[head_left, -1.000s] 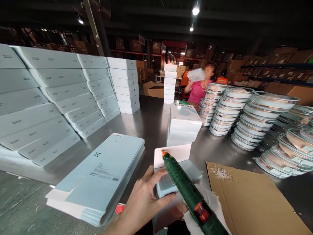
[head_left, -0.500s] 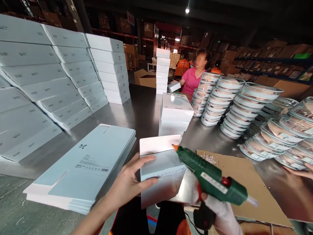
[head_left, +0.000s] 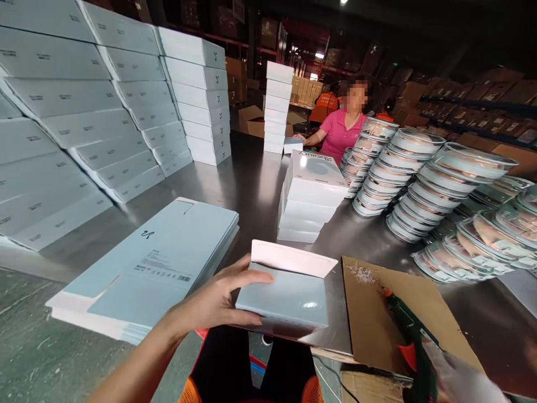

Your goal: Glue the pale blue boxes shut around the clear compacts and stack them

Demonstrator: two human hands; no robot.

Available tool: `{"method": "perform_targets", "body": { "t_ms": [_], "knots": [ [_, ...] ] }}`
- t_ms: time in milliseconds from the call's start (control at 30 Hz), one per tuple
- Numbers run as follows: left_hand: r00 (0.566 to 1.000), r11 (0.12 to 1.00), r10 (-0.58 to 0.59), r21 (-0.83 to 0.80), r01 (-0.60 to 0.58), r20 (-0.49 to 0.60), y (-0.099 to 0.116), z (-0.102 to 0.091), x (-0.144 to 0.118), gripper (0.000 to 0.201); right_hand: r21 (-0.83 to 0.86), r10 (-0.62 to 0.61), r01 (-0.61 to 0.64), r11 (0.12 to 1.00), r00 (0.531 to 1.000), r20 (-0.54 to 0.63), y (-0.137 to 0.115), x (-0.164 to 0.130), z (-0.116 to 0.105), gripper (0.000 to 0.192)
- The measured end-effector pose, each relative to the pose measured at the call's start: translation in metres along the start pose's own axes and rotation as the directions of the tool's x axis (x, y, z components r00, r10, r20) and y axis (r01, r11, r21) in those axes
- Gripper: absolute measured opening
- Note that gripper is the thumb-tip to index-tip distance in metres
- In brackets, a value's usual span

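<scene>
dim hall, bright table glare, wide-angle bending at edges, motion blur at lower right.

Small carton (head_left: 285, 294) sat at near edge of metal table (head_left: 247, 190), flap up at far side. Left hand (head_left: 213, 299) lay vs. its left side, thumb on top. Flat-blank stack (head_left: 155, 266) just left of carton. Cardboard sheet (head_left: 403, 319) just right of it, w/ glue gun (head_left: 413, 341) lying on sheet, right hand (head_left: 457, 380) at gun's near end. Short box stack (head_left: 312, 196) behind carton; round-container stacks (head_left: 419, 184) to the right of that. Long-box rows (head_left: 84, 112) along far left. Tall box column (head_left: 277, 106) at far end, co-worker (head_left: 344, 126) right of it.
</scene>
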State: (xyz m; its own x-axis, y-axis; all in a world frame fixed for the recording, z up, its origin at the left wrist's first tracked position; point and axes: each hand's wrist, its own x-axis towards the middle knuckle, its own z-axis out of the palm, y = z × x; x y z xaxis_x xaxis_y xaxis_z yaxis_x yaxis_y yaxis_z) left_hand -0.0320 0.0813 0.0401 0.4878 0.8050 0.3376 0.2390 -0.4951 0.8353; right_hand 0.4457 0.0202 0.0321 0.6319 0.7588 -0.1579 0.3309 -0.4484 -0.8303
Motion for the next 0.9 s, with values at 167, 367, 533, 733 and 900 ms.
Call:
{"method": "perform_targets", "body": {
  "t_ms": [167,367,533,733,900],
  "knots": [
    [0.996,0.997,0.072,0.01,-0.072,-0.053,-0.001,0.003,-0.003,0.054,0.241,-0.622,0.576,0.781,0.684,0.382,-0.075,-0.059,0.084,0.098],
    [0.898,0.951,0.292,-0.003,-0.31,-0.329,-0.02,0.033,-0.006,0.055,0.47,-0.827,0.714,0.519,0.281,0.487,-0.09,-0.083,0.128,0.076],
    [0.887,0.92,0.39,0.083,-0.382,-0.246,-0.018,0.032,-0.011,0.042,0.386,-0.947,0.914,0.123,-0.009,0.322,-0.102,-0.093,0.137,0.056],
    [0.939,0.93,0.334,0.191,-0.314,-0.081,0.002,0.014,-0.007,0.032,0.298,-0.941,0.949,-0.101,-0.188,0.282,-0.112,-0.098,0.146,0.045],
    [0.91,0.965,0.158,-0.134,-0.223,-0.383,-0.01,0.021,-0.01,0.023,0.203,-0.951,0.945,0.256,0.208,0.229,-0.072,-0.085,0.149,0.068]
  ]
}}
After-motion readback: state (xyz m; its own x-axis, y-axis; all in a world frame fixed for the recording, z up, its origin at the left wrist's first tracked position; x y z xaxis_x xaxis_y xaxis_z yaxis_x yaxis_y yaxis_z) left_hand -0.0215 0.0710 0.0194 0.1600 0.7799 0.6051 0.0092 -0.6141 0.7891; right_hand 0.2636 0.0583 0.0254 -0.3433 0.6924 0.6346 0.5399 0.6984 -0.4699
